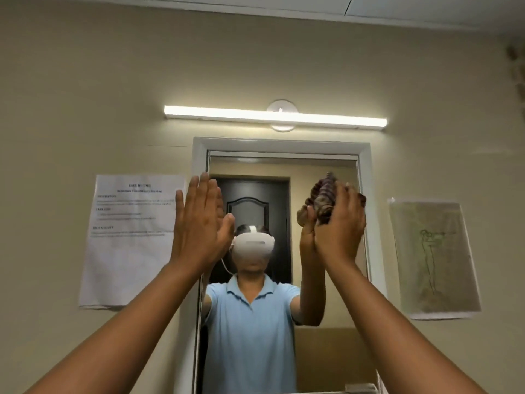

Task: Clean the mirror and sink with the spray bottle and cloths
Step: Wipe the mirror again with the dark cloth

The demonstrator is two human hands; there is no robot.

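Observation:
A tall mirror (321, 351) in a white frame hangs on the beige wall ahead. My right hand (339, 226) is raised against its upper right part and grips a bunched brown striped cloth (324, 199), pressing it to the glass. My left hand (199, 220) is lifted at the mirror's left edge, fingers straight and together, holding nothing. The mirror reflects a person in a light blue shirt with a white headset. The sink and the spray bottle are out of view.
A white light bar (275, 116) is mounted above the mirror. A printed sheet (130, 240) is taped to the wall on the left, a sketch in a plastic sleeve (434, 260) on the right. A dark door shows in the reflection.

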